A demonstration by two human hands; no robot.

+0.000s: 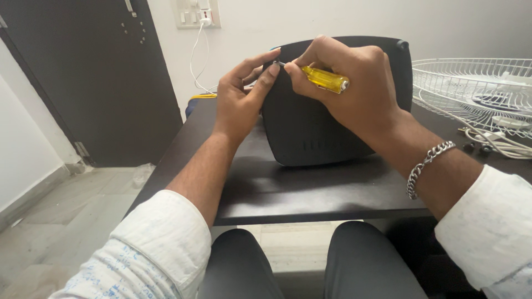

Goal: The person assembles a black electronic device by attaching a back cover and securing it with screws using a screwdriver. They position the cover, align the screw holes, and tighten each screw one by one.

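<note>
Mostly hidden: screwdriver (324, 79) tip betw. right hand (354, 88) & left hand (241, 99).

Soft, even indoor light, moderately bright, pale wall (343, 22) slightly washed out, faint sheen on the dark table (310, 194), deep shadow beneath its front edge, mild wide-angle stretching at the corners, hands sharp, little blur.

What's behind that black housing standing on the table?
Behind the black housing only a white wall, a socket plate and a hanging white cable show. The tabletop directly behind it is covered by the housing and both hands.
</note>
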